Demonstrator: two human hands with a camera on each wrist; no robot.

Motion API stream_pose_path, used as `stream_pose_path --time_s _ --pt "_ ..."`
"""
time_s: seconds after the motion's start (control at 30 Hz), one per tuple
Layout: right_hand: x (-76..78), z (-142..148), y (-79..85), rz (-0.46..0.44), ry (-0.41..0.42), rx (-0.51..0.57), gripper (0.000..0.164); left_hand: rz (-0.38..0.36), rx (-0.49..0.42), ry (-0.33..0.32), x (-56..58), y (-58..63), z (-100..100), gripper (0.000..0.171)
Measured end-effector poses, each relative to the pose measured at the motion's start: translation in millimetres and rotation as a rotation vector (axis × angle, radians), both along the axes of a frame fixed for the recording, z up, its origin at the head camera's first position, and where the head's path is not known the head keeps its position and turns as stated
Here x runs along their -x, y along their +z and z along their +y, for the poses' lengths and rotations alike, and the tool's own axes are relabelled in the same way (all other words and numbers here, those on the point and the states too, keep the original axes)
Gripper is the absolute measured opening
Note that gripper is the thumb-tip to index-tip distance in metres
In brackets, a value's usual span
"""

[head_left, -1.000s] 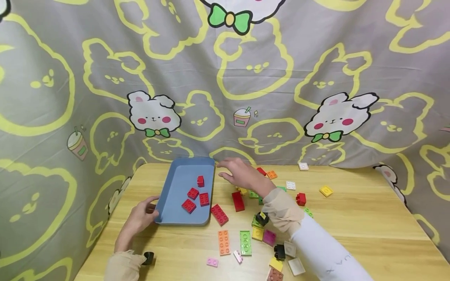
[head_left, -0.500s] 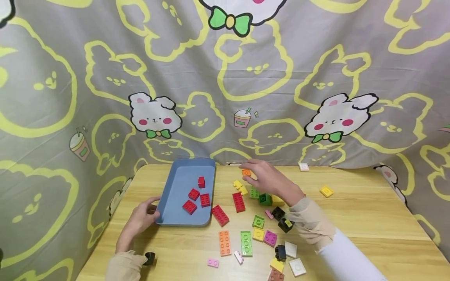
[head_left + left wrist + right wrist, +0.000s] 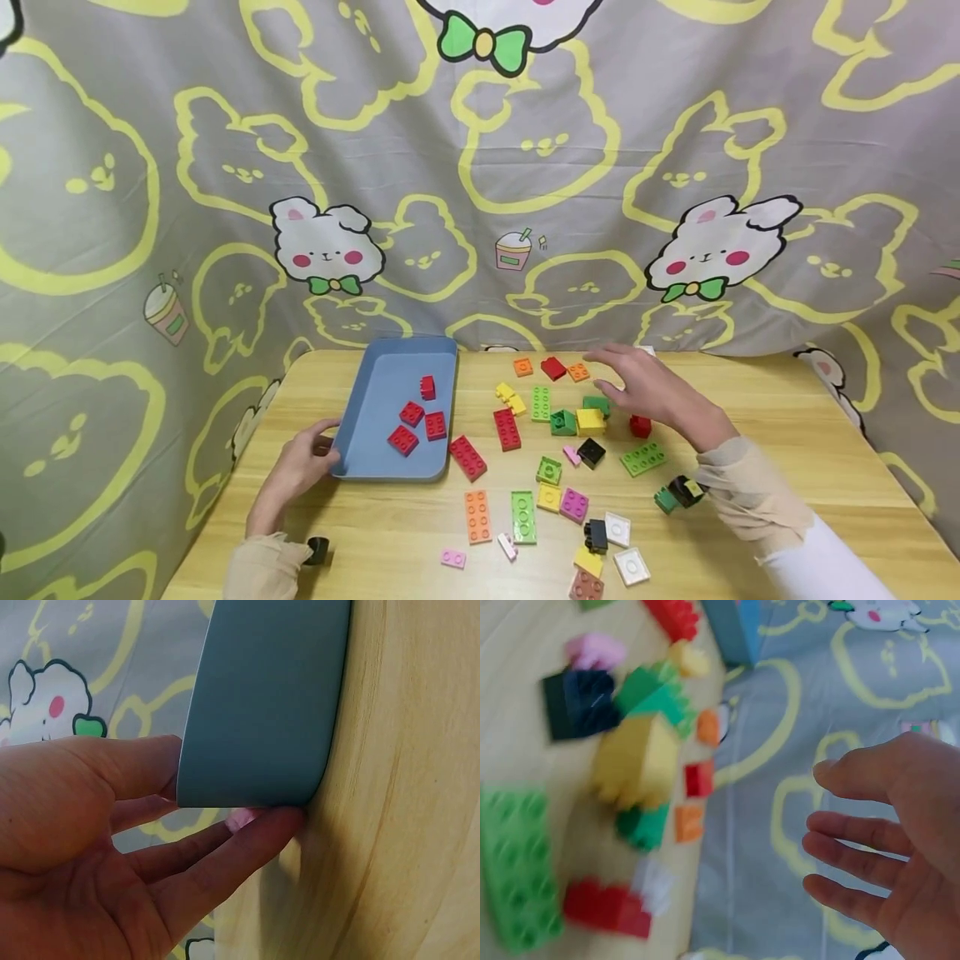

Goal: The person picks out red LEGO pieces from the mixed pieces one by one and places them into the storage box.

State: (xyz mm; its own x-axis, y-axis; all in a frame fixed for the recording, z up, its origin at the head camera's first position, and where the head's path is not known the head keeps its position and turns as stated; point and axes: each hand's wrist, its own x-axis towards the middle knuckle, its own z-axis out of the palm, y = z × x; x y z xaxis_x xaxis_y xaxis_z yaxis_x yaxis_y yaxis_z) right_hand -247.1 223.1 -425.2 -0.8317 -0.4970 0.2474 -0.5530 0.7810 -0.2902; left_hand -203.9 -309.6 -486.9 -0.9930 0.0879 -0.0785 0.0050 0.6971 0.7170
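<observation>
A blue tray (image 3: pixel 386 467) stands at the table's left with several red toy bricks (image 3: pixel 403 440) inside. My left hand (image 3: pixel 300 458) grips its near left corner; in the left wrist view the thumb passes behind the rim and the fingertips (image 3: pixel 281 821) touch the outer wall (image 3: pixel 262 712). My right hand (image 3: pixel 652 383) hovers over the back right of the loose bricks, holding nothing, fingers apart and nearly straight in the right wrist view. Nearest it are an orange brick (image 3: pixel 578 372), a red brick (image 3: pixel 640 426) and a yellow brick (image 3: pixel 589 422).
Two long red bricks (image 3: pixel 468 458) lie right of the tray. Nearer stand an orange brick (image 3: pixel 477 517), a lime brick (image 3: pixel 524 517) and white plates (image 3: pixel 632 566). A black piece (image 3: pixel 685 491) sits by the right forearm. A patterned curtain (image 3: pixel 480 208) hangs behind the table.
My right hand has moved from beside the tray to the right across the bricks, uncovering them. A black piece by the forearm has shifted right. The left hand and tray stay put.
</observation>
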Motion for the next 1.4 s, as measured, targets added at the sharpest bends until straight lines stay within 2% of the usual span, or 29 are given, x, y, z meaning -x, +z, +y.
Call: stream_pose_path --time_s 0.3,0.63,0.8,1.0,1.23,1.4 --pt "-12.6 30.3 -23.2 -0.049 0.003 -0.03 0.036 0.016 0.014 0.004 0.9 -1.4 -1.8 0.055" --pt "-16.1 43.1 -51.0 -0.101 0.012 -0.083 0.042 0.011 0.019 0.001 0.8 -1.7 -1.8 0.055" --pt "-13.2 42.0 -55.5 -0.131 0.027 -0.105 0.037 0.003 0.012 0.003 -0.2 -1.5 -2.0 0.055" --pt "-10.2 41.8 -60.1 -0.154 0.058 -0.158 0.019 -0.007 -0.002 0.002 -0.6 -2.7 -2.3 0.055" --pt "-9.9 40.7 -60.1 -0.158 0.063 -0.156 0.018 0.0 0.004 -0.002 -0.3 -1.9 -2.7 0.055" --pt "-9.2 39.6 -60.1 -0.155 0.097 -0.13 0.019 -0.002 0.002 -0.003 -1.2 -0.2 -1.4 0.054"
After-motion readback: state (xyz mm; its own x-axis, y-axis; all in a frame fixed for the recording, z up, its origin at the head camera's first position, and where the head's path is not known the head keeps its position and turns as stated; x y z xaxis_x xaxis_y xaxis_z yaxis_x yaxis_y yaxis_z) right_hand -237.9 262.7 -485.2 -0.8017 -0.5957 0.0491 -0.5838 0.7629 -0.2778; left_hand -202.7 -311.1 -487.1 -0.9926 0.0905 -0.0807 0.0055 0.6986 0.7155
